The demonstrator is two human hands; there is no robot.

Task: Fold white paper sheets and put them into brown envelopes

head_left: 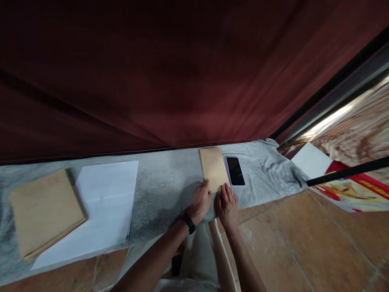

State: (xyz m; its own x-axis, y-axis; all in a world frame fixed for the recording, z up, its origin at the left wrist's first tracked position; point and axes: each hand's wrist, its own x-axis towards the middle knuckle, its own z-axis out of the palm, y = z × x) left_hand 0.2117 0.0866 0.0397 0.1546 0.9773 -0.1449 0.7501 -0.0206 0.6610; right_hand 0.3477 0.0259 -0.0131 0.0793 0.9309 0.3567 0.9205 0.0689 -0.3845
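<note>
A small, flat rectangle of brown kraft paper [213, 164] lies on the grey cloth in front of me; whether it is an envelope or a booklet I cannot make out. My left hand [201, 200], with a dark band at the wrist, has its fingers curled at the near left corner, the thumb side touching the paper. At the near right corner, the bent fingers of my right hand [227, 205] are close together and press on the edge. Just right of the brown paper is a phone [235, 170] with a dark screen and a pale purple rim.
Farther left, a stack of larger brown kraft envelopes [45, 211] overlaps white paper sheets [105, 202]. The grey cloth [164, 174] covers a narrow surface below a dark red curtain [182, 89]. A black bar [349, 172] and a red-yellow printed box [355, 190] are on the right.
</note>
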